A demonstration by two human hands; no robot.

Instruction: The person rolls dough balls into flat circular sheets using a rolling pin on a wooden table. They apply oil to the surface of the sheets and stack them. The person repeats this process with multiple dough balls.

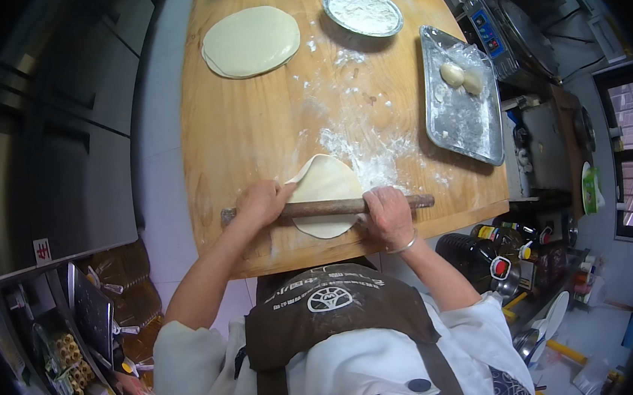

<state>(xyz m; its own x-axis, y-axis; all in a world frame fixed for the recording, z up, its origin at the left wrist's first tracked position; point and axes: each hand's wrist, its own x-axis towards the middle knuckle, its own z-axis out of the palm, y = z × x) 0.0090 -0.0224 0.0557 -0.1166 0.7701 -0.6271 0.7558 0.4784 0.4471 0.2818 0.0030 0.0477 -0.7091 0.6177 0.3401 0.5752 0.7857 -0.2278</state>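
Observation:
A dark wooden rolling pin [323, 208] lies crosswise over a thin sheet of dough [323, 181] near the front edge of the wooden table. My left hand [262, 203] grips the pin left of the dough, its thumb and fingertips at the sheet's left edge, which curls up. My right hand [388, 214] is closed over the pin at the dough's right side, a bangle on that wrist. The dough's far part narrows to a rounded tip, and a shorter rounded part shows on the near side of the pin. The palms hide the pin's gripped parts.
Rolled dough rounds [252, 40] lie stacked at the far left of the wooden table [242, 125]. A metal bowl of flour [365, 11] stands at the back. On the right a metal tray [462, 122] holds dough balls [452, 74] and plastic film. Loose flour [366, 156] covers the middle.

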